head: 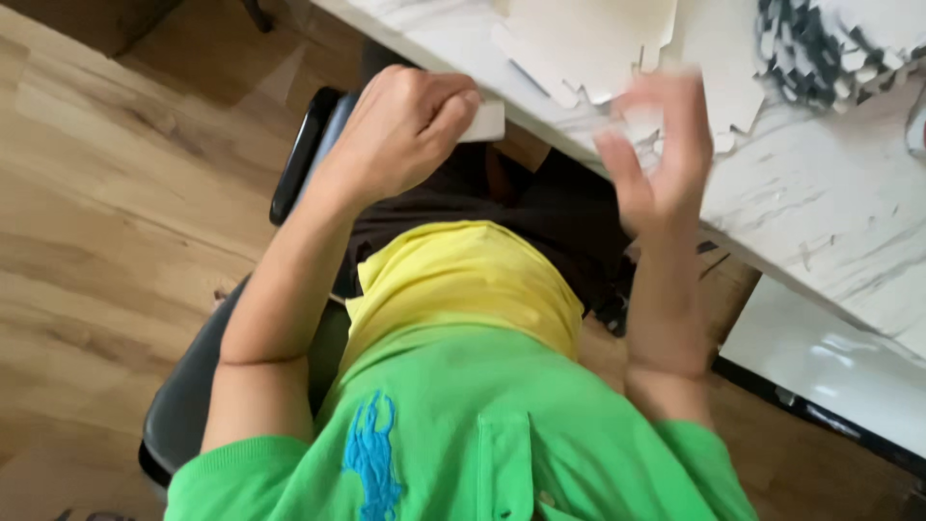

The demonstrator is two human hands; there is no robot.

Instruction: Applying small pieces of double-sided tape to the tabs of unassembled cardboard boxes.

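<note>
While the left hand (405, 125) is curled into a loose fist, its fingers are pressed together around a small flat white piece (485, 122), which sticks out from between fingertips and thumb just below the near edge of the bench (820, 203). That piece hangs over the person's lap, close to the bench edge but not lying on it. Across from it, the right hand (656, 154) is raised with fingers spread and is blurred by motion; whether it pinches anything cannot be told, though a pale scrap seems to show near its palm. It sits right at the near edge of the bench, partly over the white marbled top. Behind it, further in on the bench, lie flat cream cardboard cut-outs (598, 43) with notched tabs, overlapping one another. Toward the far right corner of the bench is a heap of dark grey and white small pieces (810, 48). Below the hands are a yellow cloth (473, 280) over the lap and a green shirt (482, 425) with a blue emblem. A black chair (193, 396) stands on the wooden floor (106, 212) at the left.
</note>
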